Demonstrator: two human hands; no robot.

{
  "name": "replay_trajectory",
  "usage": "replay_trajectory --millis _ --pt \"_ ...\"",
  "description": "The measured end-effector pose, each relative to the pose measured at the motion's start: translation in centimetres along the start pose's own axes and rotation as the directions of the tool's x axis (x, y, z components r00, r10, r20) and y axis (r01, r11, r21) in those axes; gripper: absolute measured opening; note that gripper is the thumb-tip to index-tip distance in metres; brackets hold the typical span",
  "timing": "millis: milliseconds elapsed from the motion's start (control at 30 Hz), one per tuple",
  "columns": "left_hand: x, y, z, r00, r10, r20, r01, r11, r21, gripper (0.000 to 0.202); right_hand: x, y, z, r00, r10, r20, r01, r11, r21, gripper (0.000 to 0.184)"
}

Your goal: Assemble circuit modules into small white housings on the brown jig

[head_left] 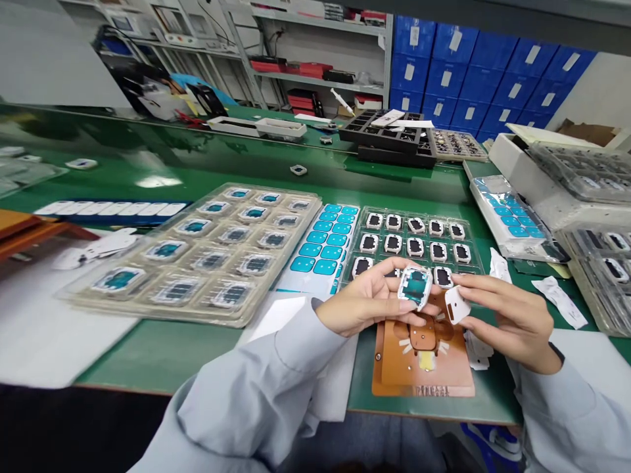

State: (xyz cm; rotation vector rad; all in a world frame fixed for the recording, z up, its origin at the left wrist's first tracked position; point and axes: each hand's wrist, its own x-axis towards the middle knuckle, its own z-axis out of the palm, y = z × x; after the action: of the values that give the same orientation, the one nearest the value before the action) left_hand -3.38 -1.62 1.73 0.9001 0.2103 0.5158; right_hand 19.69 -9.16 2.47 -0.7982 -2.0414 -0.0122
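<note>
Between the fingers of my left hand [367, 299] is a small white frame with a teal face [415, 288], tilted up toward me. My right hand [515, 318] pinches a thin white rounded plate with a slot [457, 305], close beside the frame but apart from it. Below both hands lies an orange-brown fixture block [426, 361] with a raised pad and a yellow patch. Just behind my hands stands a clear tray [404, 259] with rows of white frames with black centres. A sheet of teal stickers [323, 240] lies left of that tray.
A large clear tray [148, 305] with teal-faced frames fills the left middle. White peeled liners [559, 299] lie at right, near stacked clear trays [601, 269]. Black trays [389, 141] stand at the back. Orange blocks [29, 233] sit at the far left.
</note>
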Motion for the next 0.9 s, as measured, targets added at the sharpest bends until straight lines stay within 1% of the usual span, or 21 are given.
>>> replay_trajectory --millis 100,200,367,467,533,633,700,733,800,900 --pt "-0.1 0.0 0.0 1.000 0.026 0.008 -0.027 0.999 0.022 0.043 -0.2 0.1 0.0 1.000 0.022 0.012 -0.023 0.998 0.054 0.050" --pt "-0.2 -0.1 0.0 0.999 0.039 -0.033 -0.038 0.999 0.028 0.044 -0.3 0.3 0.1 1.000 0.027 -0.006 -0.026 0.996 0.087 0.049" --pt "0.0 -0.1 0.3 0.994 -0.014 -0.105 0.015 1.000 0.006 0.038 -0.2 0.4 0.2 0.999 0.008 -0.053 -0.004 0.997 0.083 0.047" --pt "0.2 -0.1 0.4 0.988 -0.020 -0.153 0.016 0.999 -0.029 0.036 -0.1 0.4 0.2 0.997 0.004 -0.081 0.001 0.998 0.069 0.044" --pt "0.3 -0.1 0.4 0.983 -0.007 -0.185 -0.001 0.999 -0.047 0.036 -0.1 0.5 0.2 0.995 0.006 -0.095 0.001 0.998 0.070 0.044" --pt "0.4 -0.1 0.6 0.970 0.060 -0.235 -0.076 0.995 -0.060 0.033 -0.2 0.6 0.4 0.995 0.006 -0.102 0.002 0.997 0.073 0.046" --pt "0.4 -0.1 0.7 0.965 0.088 -0.247 -0.111 0.991 -0.078 0.029 -0.2 0.6 0.6 0.995 0.007 -0.104 0.001 0.997 0.077 0.047" --pt "0.4 0.0 0.8 0.967 0.080 -0.242 -0.104 0.990 -0.092 0.027 -0.2 0.6 0.6 0.994 0.007 -0.108 0.001 0.997 0.077 0.047" --pt "0.3 0.0 1.0 0.976 0.026 -0.215 -0.051 0.992 -0.115 0.024 -0.2 0.5 0.7 0.993 0.003 -0.116 0.005 0.997 0.074 0.049" --pt "0.1 0.0 1.4 0.981 -0.034 -0.193 0.012 0.993 -0.116 0.026 -0.1 0.2 0.7 0.994 -0.006 -0.111 0.011 0.999 0.038 0.051"
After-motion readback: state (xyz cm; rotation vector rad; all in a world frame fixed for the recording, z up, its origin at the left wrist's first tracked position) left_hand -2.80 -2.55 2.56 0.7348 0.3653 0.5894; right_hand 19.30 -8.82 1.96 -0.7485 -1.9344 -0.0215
